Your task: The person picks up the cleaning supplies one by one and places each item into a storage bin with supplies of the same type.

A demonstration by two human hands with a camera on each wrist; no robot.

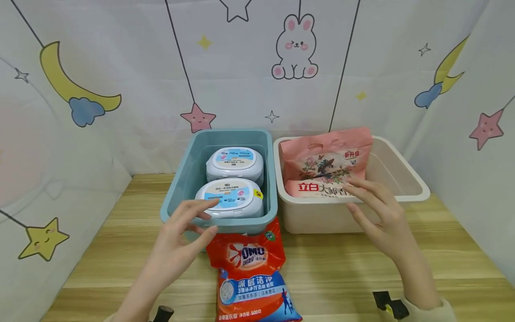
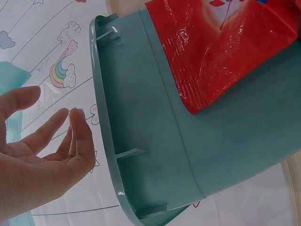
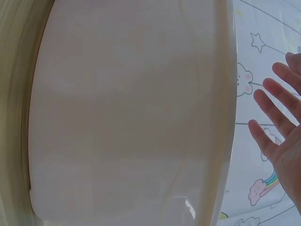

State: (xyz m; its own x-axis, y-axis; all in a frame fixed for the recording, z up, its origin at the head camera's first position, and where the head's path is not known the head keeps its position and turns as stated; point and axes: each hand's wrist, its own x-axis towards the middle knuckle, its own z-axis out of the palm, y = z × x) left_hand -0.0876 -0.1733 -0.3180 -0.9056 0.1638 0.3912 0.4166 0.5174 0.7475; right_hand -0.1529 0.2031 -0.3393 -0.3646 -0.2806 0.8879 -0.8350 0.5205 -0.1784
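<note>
My left hand (image 1: 183, 232) hovers by the near left corner of the blue-green bin (image 1: 217, 137), fingers loosely bent and holding nothing. Inside that bin sit two white lidded tubs (image 1: 235, 165) with blue labels, one behind the other. Over at the right, my right hand (image 1: 382, 217) is above the front rim of the cream bin (image 1: 322, 219), its fingers spread and empty. A pink bag (image 1: 326, 156) of detergent with a handle cutout lies in the cream bin. In front of the blue-green bin, a red OMO washing powder bag (image 1: 249, 277) leans against its front wall.
Both bins stand side by side on a wood-grain table (image 1: 334, 277). Behind and beside them hangs a white curtain (image 1: 249, 80) printed with stars, moons and a rabbit.
</note>
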